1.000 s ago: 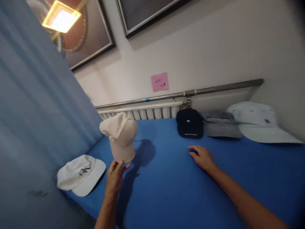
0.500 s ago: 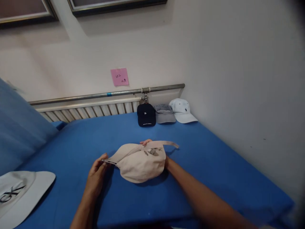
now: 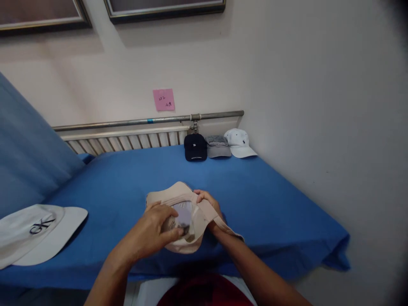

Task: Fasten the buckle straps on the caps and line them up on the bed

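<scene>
While we hold the beige cap (image 3: 165, 196) upside down, low over the near edge of the blue cover (image 3: 127, 178), both our hands are closed on it. Our left hand (image 3: 156, 225) lies across the near side, its fingers curled into the hollow and its thumb pressed against the pale lining. Our right hand (image 3: 208, 203) grips the rim on the opposite side, and the strap (image 3: 228, 229) trails from under it past the wrist. Well off to the left of our left hand, a lettered cap (image 3: 35, 231) lies flat on the cover. Far beyond our right hand, three more sit in a row touching one another: a dark cap (image 3: 195, 147), a grey cap (image 3: 218, 146) and a white cap (image 3: 239, 143). Above them runs a pipe (image 3: 143, 121), with a pink note (image 3: 163, 99) stuck on the wall over it.
</scene>
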### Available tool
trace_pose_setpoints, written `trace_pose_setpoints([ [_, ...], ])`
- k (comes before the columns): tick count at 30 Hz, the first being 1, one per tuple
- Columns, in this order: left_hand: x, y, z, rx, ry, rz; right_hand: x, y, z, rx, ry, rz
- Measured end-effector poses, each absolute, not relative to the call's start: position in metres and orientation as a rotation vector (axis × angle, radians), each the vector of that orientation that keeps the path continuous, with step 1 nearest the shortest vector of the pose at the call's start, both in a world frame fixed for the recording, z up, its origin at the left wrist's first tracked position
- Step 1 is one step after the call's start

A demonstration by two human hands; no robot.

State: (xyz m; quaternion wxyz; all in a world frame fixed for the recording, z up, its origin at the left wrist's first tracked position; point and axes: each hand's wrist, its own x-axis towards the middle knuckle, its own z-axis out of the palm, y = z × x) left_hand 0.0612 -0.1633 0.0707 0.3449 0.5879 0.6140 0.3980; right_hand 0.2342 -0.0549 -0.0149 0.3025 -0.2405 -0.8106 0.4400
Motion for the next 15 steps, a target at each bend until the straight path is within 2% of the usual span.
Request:
trace_pose_setpoints([
  [5, 0.059, -0.183, 0.079, 1.433, 1.513, 0.959, 0.247, -0.071, -0.020, -0.776, -1.718, 1.114],
  [10, 0.043, -0.190, 0.073, 1.316, 1.479, 1.074, 0.281, -0.089, -0.025, -0.684, -1.971, 0.769],
  [15, 0.027, -0.197, 0.054, 1.279, 1.381, 1.196, 0.312, -0.126, 0.008, -0.426, -2.117, 0.485],
])
